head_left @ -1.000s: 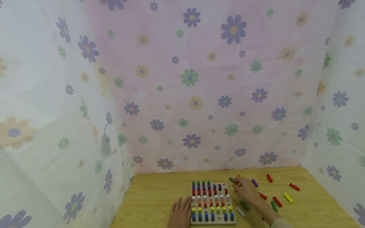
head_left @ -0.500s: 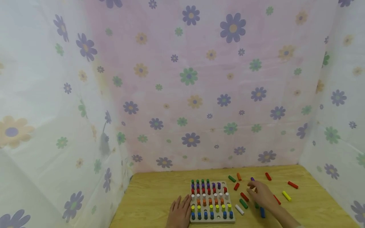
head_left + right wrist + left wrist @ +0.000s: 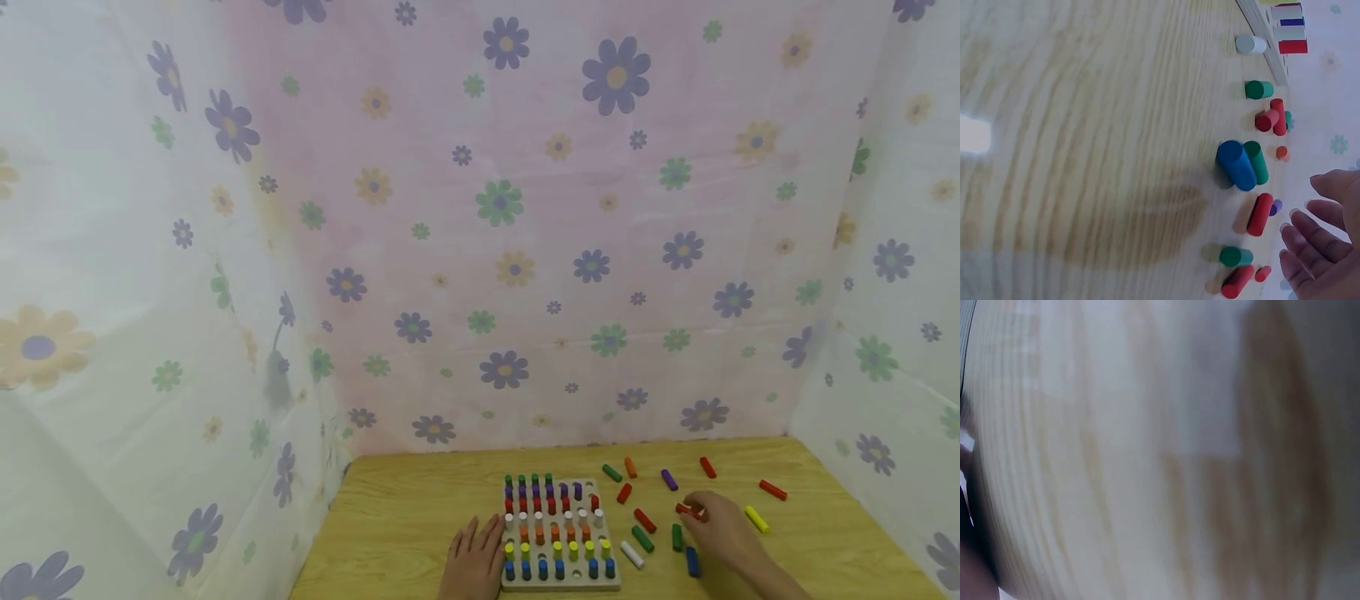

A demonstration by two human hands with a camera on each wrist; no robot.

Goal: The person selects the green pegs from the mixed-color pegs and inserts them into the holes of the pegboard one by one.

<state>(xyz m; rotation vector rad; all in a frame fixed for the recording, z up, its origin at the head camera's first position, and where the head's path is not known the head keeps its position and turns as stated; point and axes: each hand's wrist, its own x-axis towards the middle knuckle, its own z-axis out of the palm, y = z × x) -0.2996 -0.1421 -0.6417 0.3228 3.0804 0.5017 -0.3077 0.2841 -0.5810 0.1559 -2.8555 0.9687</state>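
Observation:
My left hand (image 3: 472, 560) lies flat against the left edge of a pegboard (image 3: 621, 577), fingers spread. The board holds rows of upright pegs in green, purple, red, white, orange, yellow and blue. To its right, my right hand (image 3: 723, 527) is over loose pegs, its fingertips beside a red peg (image 3: 687, 510). In the right wrist view the thumb and fingers (image 3: 1310, 240) are apart with no peg visible between them, and a red peg (image 3: 1260, 214) lies nearby. A green peg (image 3: 677, 537) and a blue peg (image 3: 692, 562) lie close to this hand.
More loose pegs lie around: white (image 3: 632, 554), orange (image 3: 631, 467), purple (image 3: 669, 479), yellow (image 3: 757, 519) and several red and green ones. Flower-printed cloth (image 3: 555, 350) walls the table (image 3: 405, 500) at back and sides. The left wrist view is blurred wood grain.
My right hand has moved right from the board's upper right corner to the red peg, uncovering an orange, a red and a green peg behind it. The left hand stays put.

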